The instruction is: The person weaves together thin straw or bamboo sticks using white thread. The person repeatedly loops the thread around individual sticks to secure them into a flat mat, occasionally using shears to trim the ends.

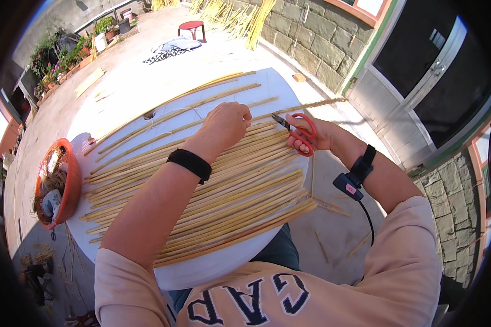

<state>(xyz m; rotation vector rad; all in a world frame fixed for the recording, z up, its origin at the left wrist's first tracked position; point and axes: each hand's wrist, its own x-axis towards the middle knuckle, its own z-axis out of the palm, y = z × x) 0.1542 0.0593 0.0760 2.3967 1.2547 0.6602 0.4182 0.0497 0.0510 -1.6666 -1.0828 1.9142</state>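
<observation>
On the white table (212,266) in front of me lies a row of long straw-yellow stalks (229,201), set side by side like a mat. My left hand (223,124) hovers over the far part of the row, its fingers pinched together. What they hold, if anything, is too small to make out. At the right ends of the stalks my right hand (316,135) is closed on red-handled scissors (312,125), with fingers in the loops. Their dark blades point left toward my left hand. Several loose stalks (202,102) lie apart beyond the row.
An orange basket (71,182) with fibres and cords stands at the table's left edge. Cut stalk pieces (321,245) lie on the ground to the right. Farther off are a red stool (191,25), a heap of cloth (174,48), and a glass door (419,71) in the wall.
</observation>
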